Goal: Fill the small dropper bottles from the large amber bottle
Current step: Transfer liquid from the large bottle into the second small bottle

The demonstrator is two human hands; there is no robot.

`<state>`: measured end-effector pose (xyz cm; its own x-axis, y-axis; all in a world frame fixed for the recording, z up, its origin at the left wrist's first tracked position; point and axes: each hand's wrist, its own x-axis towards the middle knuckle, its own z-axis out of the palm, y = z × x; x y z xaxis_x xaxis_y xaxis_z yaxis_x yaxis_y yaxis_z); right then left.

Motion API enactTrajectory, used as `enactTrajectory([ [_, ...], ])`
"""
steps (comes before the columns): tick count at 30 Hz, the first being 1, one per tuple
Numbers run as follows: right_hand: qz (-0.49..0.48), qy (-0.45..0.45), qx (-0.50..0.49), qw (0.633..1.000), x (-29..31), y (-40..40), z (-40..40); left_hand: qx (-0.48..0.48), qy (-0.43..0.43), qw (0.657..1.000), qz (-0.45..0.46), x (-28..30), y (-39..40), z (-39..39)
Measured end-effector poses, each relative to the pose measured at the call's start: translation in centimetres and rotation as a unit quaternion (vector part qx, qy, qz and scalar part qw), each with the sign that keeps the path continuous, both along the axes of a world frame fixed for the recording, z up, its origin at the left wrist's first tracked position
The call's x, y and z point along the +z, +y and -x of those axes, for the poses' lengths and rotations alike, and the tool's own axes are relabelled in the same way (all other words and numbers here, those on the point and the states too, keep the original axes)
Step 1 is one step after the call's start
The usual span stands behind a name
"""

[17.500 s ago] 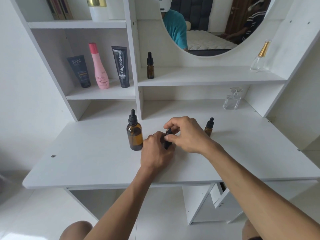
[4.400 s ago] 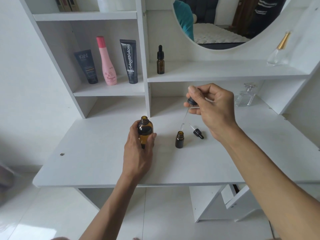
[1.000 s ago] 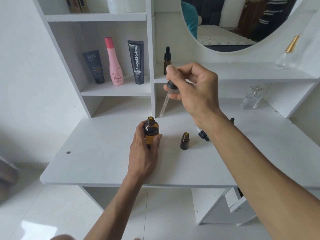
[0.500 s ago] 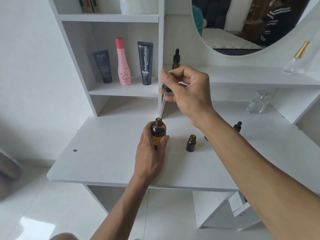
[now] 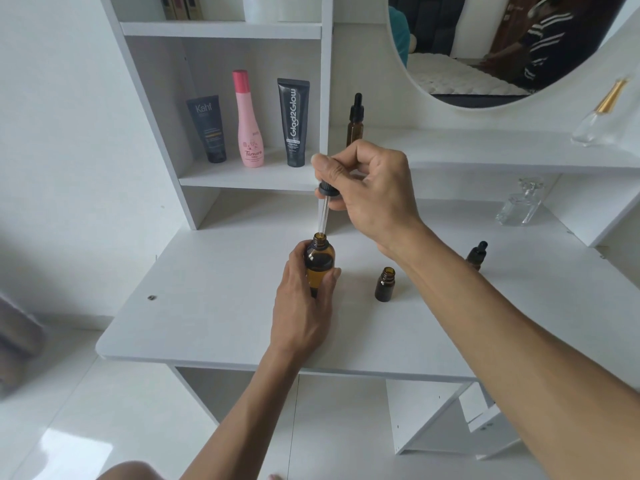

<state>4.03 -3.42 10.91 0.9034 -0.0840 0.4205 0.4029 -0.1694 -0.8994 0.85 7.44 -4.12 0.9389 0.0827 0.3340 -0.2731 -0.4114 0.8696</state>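
Observation:
The large amber bottle [image 5: 319, 258] stands uncapped on the white desk [image 5: 214, 306], gripped around its body by my left hand [image 5: 304, 306]. My right hand [image 5: 370, 192] pinches the black bulb of the large dropper [image 5: 324, 208]; its glass tube points down with the tip at the bottle's mouth. A small amber bottle [image 5: 385, 285] stands open to the right. Another small dropper bottle [image 5: 476, 254], capped, stands further right, partly hidden behind my right forearm. A taller capped dropper bottle [image 5: 355, 120] stands on the shelf behind my right hand.
The left cubby holds a dark Kahf tube [image 5: 207, 128], a pink bottle [image 5: 248, 121] and a black Glad2Glow tube [image 5: 293, 122]. Clear glass perfume bottles stand at the right on the desk [image 5: 519, 204] and on the shelf [image 5: 602, 116]. A round mirror [image 5: 502, 46] hangs above.
My right hand has brought the large dropper from above the small open bottle leftward and down, so its tip now meets the large bottle's mouth. My left hand keeps its hold.

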Motion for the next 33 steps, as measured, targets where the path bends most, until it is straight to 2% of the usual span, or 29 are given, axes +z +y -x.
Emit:
enactTrajectory([
  [15, 0.040, 0.003, 0.012, 0.999, -3.0, 0.1, -0.6, 0.000, -0.004, 1.000, -0.004, 0.0, 0.0, 0.0],
  [33, 0.024, 0.029, 0.025, 0.999, -3.3, 0.1, -0.4, 0.002, -0.001, 1.000, -0.004, 0.2, 0.0, 0.1],
])
